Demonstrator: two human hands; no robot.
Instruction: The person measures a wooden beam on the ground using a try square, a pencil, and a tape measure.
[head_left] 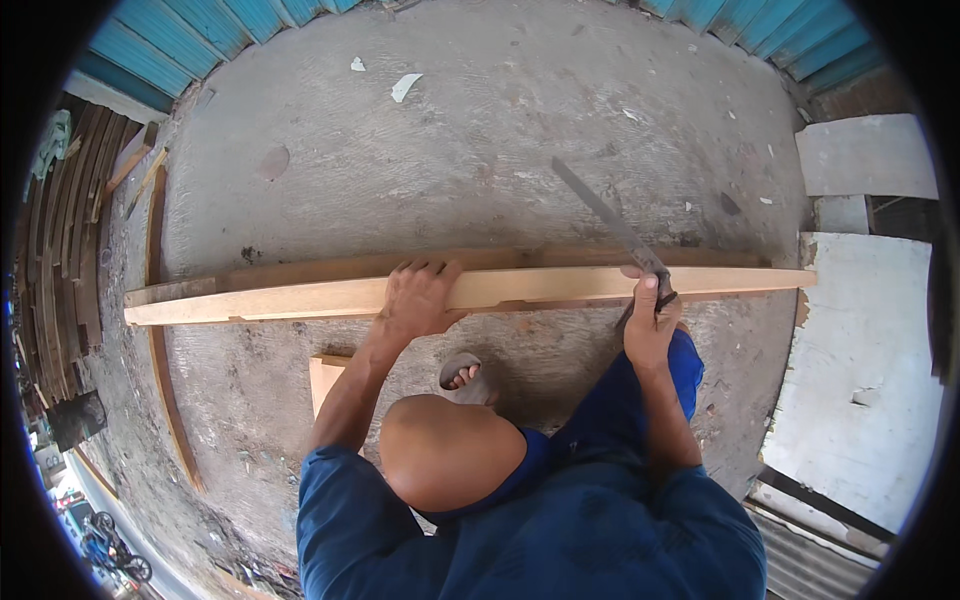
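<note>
A long pale wooden beam (330, 299) lies crosswise in front of me, with a shallow notch in its near edge. My left hand (420, 298) grips it left of the middle, fingers bent over the far edge and thumb side toward the notch. In my right hand (652, 318) is a tool with a long, narrow dark metal blade (605, 212). The blade slants up and left across the beam, its tip over the floor beyond. My fingers are closed round its near end and hide the handle, so I cannot tell its exact kind.
A browner board (400, 268) runs along the beam's far side. Under its left end lies a thin wooden strip (172, 410). A short wood piece (325, 378) is near my left forearm. Stacked planks (75, 240) line the left; pale sheets (860, 370) lie right. My sandalled foot (463, 375) is close.
</note>
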